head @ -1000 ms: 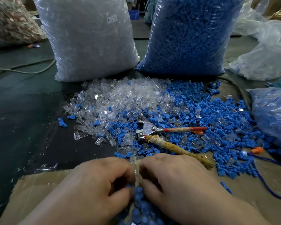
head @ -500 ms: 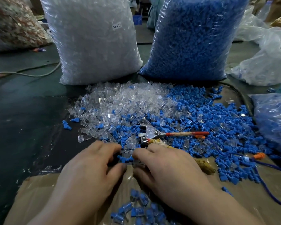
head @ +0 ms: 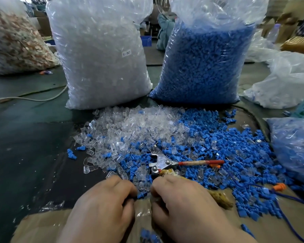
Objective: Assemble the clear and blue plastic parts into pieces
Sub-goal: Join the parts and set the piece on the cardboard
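Observation:
Loose clear parts [head: 130,127] lie heaped on the dark table, with loose blue parts [head: 221,137] spread to their right and mixed in along the near edge. My left hand [head: 105,204] and my right hand [head: 182,207] sit side by side at that near edge, fingers curled down. A blue part [head: 140,195] sticks out at my left thumb and forefinger, which pinch it. My right fingertips dip among clear parts; what they hold is hidden. A few joined blue pieces [head: 147,234] lie between my wrists.
Pliers [head: 161,163] with a red handle and a yellow-wrapped handle [head: 219,199] lie just beyond my fingers. A tall bag of clear parts [head: 102,58] and one of blue parts [head: 205,67] stand behind. Another blue-filled bag [head: 295,146] lies right. Brown cardboard [head: 42,227] is under my wrists.
My hands moved apart from the piece they held together near me and reached forward to the pile's near edge. The joined blue pieces now lie behind my hands.

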The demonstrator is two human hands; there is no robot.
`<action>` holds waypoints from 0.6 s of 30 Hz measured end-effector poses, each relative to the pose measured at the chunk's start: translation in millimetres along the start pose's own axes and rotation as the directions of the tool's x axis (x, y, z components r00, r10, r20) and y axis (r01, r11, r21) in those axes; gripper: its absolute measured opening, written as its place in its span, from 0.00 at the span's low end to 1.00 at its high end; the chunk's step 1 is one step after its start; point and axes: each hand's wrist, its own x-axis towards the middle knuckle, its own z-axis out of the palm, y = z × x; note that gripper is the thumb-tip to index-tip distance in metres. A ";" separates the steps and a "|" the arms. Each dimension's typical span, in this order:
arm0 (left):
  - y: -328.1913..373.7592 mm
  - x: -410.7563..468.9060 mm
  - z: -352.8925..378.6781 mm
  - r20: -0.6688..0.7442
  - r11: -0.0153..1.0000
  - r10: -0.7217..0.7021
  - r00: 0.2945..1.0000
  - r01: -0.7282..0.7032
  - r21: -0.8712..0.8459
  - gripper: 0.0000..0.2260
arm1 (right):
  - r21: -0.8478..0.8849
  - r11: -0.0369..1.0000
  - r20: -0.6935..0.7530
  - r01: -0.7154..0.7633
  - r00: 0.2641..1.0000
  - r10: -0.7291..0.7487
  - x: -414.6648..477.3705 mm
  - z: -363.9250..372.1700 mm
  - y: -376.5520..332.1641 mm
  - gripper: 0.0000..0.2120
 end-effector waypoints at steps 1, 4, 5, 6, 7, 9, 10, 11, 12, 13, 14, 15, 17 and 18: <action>1.5 -0.3 0.1 -0.005 0.998 -0.038 0.999 0.038 -0.051 0.06 | 0.024 1.000 -0.028 -0.006 1.000 0.007 -1.6 0.6 1.0 0.08; 3.8 -3.4 1.7 -0.072 0.961 -0.093 0.993 0.071 -0.268 0.10 | 0.155 0.987 -0.097 -0.029 0.994 0.044 -4.9 -0.7 2.7 0.09; 5.4 -4.1 3.3 -0.085 0.939 -0.089 0.992 0.055 -0.339 0.11 | 0.226 0.973 -0.117 -0.042 0.991 0.071 -5.4 -2.2 2.6 0.07; 6.7 -4.9 4.9 -0.095 0.911 -0.086 0.992 0.040 -0.410 0.13 | 0.309 0.948 -0.131 -0.071 0.985 0.116 -5.3 -3.7 2.8 0.06; 8.4 -5.6 6.4 -0.097 0.882 -0.087 0.991 0.031 -0.471 0.16 | 0.399 0.910 -0.128 -0.112 0.976 0.176 -5.2 -5.1 3.1 0.06; 11.6 -6.4 10.6 -0.086 0.834 -0.090 0.992 0.027 -0.552 0.18 | 0.544 0.819 -0.068 -0.184 0.963 0.262 -5.2 -5.7 3.5 0.07; 12.3 -6.0 13.0 -0.088 0.821 -0.093 0.992 0.026 -0.570 0.19 | 0.583 0.785 -0.031 -0.208 0.960 0.278 -4.7 -5.4 4.3 0.07; 12.5 -5.9 14.5 -0.091 0.815 -0.099 0.991 0.028 -0.579 0.18 | 0.613 0.756 0.006 -0.228 0.959 0.284 -4.6 -5.2 4.3 0.06; 12.9 -5.6 15.0 -0.091 0.806 -0.102 0.991 0.028 -0.591 0.17 | 0.644 0.725 0.038 -0.244 0.957 0.288 -4.7 -5.4 3.8 0.05; 13.0 -5.7 15.4 -0.088 0.790 -0.098 0.991 0.024 -0.613 0.15 | 0.668 0.700 0.061 -0.255 0.955 0.289 -4.9 -5.2 3.8 0.05; 12.5 -6.0 16.5 -0.085 0.767 -0.098 0.991 0.021 -0.642 0.12 | 0.679 0.687 0.072 -0.259 0.955 0.289 -4.6 -5.1 5.1 0.04; 11.7 -6.2 16.8 -0.080 0.736 -0.102 0.992 0.021 -0.677 0.12 | 0.681 0.685 0.076 -0.259 0.955 0.286 -4.2 -5.3 6.2 0.04; 10.2 -7.2 16.2 -0.075 0.683 -0.099 0.992 0.013 -0.730 0.21 | 0.706 0.653 0.107 -0.273 0.953 0.283 -3.5 -6.3 7.5 0.03; 10.0 -7.3 16.3 -0.065 0.662 -0.098 0.993 0.016 -0.749 0.26 | 0.740 0.610 0.134 -0.283 0.951 0.279 -3.0 -7.5 8.0 0.03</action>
